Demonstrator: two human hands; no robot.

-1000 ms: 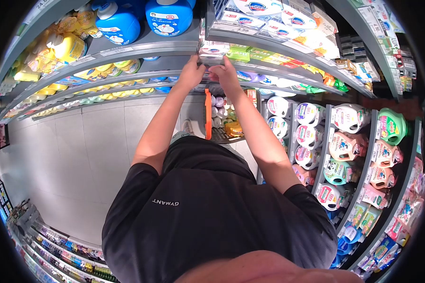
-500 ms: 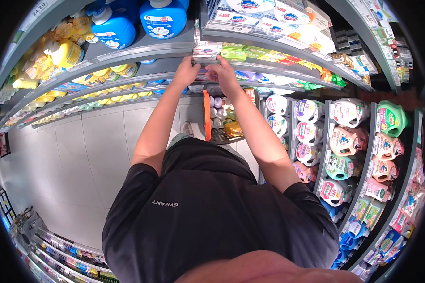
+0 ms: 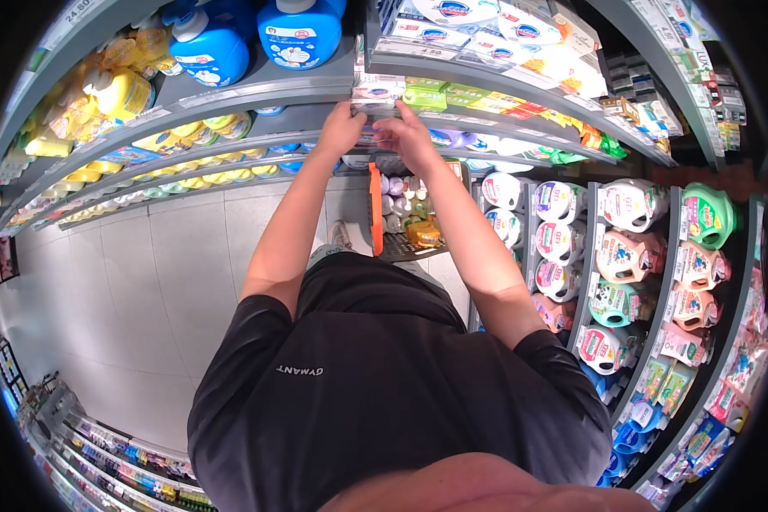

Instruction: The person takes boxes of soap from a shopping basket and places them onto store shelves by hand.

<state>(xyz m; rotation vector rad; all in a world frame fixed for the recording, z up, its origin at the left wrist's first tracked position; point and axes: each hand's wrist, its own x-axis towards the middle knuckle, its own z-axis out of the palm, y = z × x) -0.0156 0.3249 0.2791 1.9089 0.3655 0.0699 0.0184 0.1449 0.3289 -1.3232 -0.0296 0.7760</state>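
At the front of a shelf, a small stack of white-and-pink soap boxes stands between my two hands. My left hand is at the left side of the stack, with its fingertips at the lower corner and its thumb bent inward. My right hand is at the right side, index finger against the near corner and the other fingers curled. The hands seem to hold the stack from both sides, though the contact is partly hidden. Green soap boxes stand just right of the stack.
Blue pump bottles and yellow bottles line the left shelves. Larger white soap packs sit above right. An orange-handled basket with goods stands on the floor by my feet. Detergent jugs fill the right shelves.
The view has shifted very slightly, so the shelves and hands sit a little farther right. Both hands keep almost the same pose at the soap boxes.
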